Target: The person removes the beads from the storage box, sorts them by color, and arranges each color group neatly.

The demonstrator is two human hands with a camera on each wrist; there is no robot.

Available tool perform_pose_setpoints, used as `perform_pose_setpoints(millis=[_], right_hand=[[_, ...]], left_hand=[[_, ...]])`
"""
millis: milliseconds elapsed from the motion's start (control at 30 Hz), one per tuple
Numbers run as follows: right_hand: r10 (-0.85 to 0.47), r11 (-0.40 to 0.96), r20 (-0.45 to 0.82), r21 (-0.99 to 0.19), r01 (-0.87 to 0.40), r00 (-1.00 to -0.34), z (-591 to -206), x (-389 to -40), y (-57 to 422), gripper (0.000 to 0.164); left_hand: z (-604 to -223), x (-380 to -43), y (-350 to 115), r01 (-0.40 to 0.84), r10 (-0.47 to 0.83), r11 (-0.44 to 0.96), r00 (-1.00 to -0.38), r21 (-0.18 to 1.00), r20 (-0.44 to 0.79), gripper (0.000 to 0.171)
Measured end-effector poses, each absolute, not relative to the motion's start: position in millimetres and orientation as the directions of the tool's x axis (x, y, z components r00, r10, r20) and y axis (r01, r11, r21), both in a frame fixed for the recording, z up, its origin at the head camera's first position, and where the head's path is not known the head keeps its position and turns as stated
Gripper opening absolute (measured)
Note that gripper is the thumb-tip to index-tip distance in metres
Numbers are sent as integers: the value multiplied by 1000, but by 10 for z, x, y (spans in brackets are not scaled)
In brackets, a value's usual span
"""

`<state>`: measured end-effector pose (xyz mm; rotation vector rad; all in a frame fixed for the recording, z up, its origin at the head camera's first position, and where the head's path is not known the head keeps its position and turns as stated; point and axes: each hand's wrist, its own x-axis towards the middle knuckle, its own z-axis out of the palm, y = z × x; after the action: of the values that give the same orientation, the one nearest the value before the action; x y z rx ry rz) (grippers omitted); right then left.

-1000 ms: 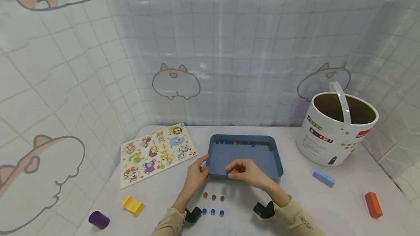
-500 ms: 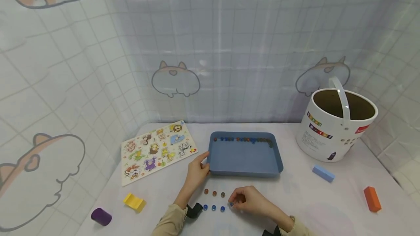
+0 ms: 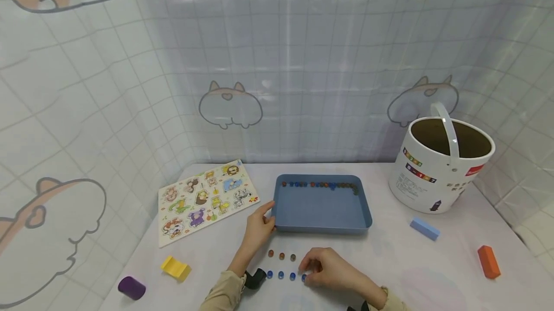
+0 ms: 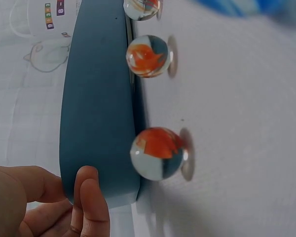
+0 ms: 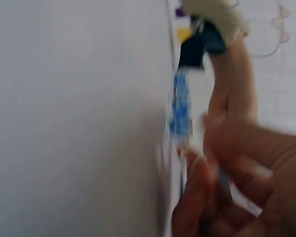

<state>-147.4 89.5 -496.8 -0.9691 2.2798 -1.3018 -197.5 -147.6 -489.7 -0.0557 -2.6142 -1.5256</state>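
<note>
My left hand (image 3: 258, 228) holds the left side of a shallow blue tray (image 3: 320, 212), thumb and fingers at its near corner in the left wrist view. My right hand (image 3: 331, 270) is low over the table, its fingers around a blue marble (image 3: 304, 278) at the right end of a row. Thumb and index finger look parted there; the right wrist view is blurred. Blue marbles (image 3: 281, 275) lie left of it in that row. Behind them sit two orange marbles (image 3: 282, 256) and a brownish marble (image 3: 293, 257). More marbles (image 3: 324, 185) line the tray's back wall.
An animal puzzle board (image 3: 205, 203) lies to the left, with a yellow block (image 3: 175, 268) and purple cylinder (image 3: 132, 288) nearer. On the right stand a white bucket (image 3: 433, 181), a light blue block (image 3: 425, 229) and an orange block (image 3: 489, 262).
My right hand has come from the tray's front edge toward me with a blue marble, which now sits at the row's right end. The left hand stays at the tray.
</note>
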Motion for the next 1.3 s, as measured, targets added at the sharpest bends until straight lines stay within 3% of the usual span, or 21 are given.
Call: perform_pose_setpoints(millis=[300, 600, 767, 1067, 1300], right_hand=[[-630, 337, 54, -880, -335, -775, -4592, -1766, 1072, 24], [-514, 304, 46, -924, -232, -857, -4203, -2431, 1136, 31], [-457, 352, 39, -909, -221, -888, -4086, -2792, 1024, 34], [-421, 334, 15, -927, -170, -907, -4255, -3227, 730, 39], [-330, 402, -76, -913, -66, -941, -4464, -3374, 476, 34]], left_hand=[[-4890, -1982, -1470, 74, -29, 478, -995, 875, 100, 48], [-4895, -1970, -1479, 63, -35, 483, -995, 874, 92, 48], [-4883, -1974, -1470, 71, -36, 492, -994, 868, 101, 48], [-4871, -1975, -1470, 80, -27, 487, -994, 870, 106, 48], [-4858, -1971, -1467, 66, -33, 486, -995, 871, 94, 48]])
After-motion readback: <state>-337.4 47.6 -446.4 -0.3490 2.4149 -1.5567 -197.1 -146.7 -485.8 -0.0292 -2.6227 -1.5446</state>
